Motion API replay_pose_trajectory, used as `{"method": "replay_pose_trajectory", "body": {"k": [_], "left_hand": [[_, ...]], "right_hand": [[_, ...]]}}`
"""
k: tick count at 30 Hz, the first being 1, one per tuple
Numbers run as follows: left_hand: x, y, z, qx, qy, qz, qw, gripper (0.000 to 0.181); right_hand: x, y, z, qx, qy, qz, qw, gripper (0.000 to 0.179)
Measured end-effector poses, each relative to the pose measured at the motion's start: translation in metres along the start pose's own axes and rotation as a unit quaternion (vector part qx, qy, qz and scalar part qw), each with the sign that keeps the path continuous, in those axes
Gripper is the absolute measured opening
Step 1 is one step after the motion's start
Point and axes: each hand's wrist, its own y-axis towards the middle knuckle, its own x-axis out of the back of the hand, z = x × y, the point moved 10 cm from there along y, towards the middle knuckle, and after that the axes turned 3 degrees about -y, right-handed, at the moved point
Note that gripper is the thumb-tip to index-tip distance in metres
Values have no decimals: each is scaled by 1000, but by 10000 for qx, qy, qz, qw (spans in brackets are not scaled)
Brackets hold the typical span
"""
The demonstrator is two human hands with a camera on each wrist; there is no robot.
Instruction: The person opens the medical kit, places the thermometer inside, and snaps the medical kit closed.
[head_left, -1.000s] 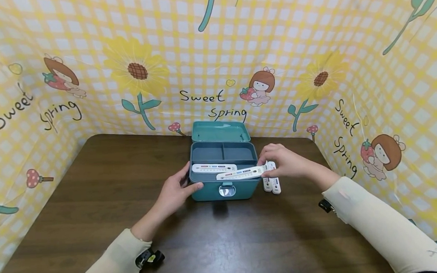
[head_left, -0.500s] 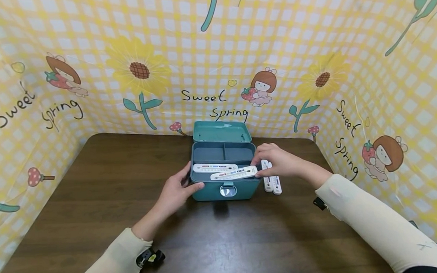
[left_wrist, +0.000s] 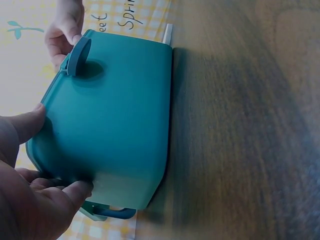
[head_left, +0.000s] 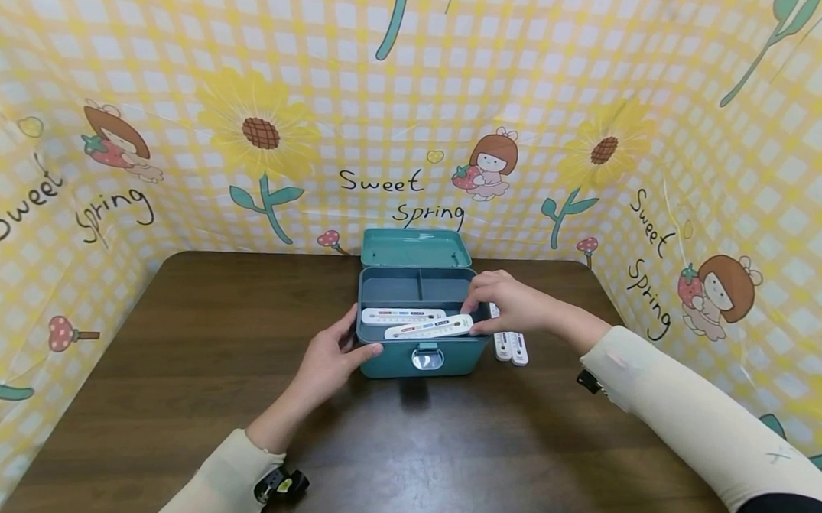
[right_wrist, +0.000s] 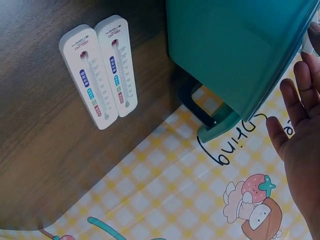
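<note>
A teal storage box (head_left: 386, 362) stands on the table with its lid (head_left: 414, 249) raised at the back. My left hand (head_left: 327, 358) holds the box's left front corner, thumb at the rim and fingers against the side wall (left_wrist: 110, 125). With its fingertips, my right hand (head_left: 513, 305) pinches the right end of a white thermometer (head_left: 424, 329). This thermometer slants slightly over the long front compartment of the grey inner tray (head_left: 421, 302). Behind it, another white thermometer (head_left: 401, 315) lies lengthwise in that compartment. In the right wrist view the pinched thermometer is mostly cut off.
Two more thermometers, one on the left (right_wrist: 89, 77) and one on the right (right_wrist: 117, 65), lie side by side on the wooden table (head_left: 420, 455), right of the box. A checked cloth (head_left: 390, 97) hangs behind and at both sides. The box's handle (right_wrist: 195, 102) juts out behind.
My right hand has moved left with the pinched thermometer, bringing it further over the front compartment. The left hand keeps its hold on the box.
</note>
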Motion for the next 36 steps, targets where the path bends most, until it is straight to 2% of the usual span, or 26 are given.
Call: {"method": "replay_pose_trajectory", "body": {"k": [10,27,36], "left_hand": [[1,-1,-1,-72,-54,-2,10000,95],[0,0,1,-119,-41,-53,9999,96],[0,-1,0,-107,-118,-46,9999,95]], "right_hand": [[-7,8,2,38,-138,44,9999,24],[-13,11,-1,-6,2,75,10000,26],[-15,13,3,288,-121,-149,9994,24]]}}
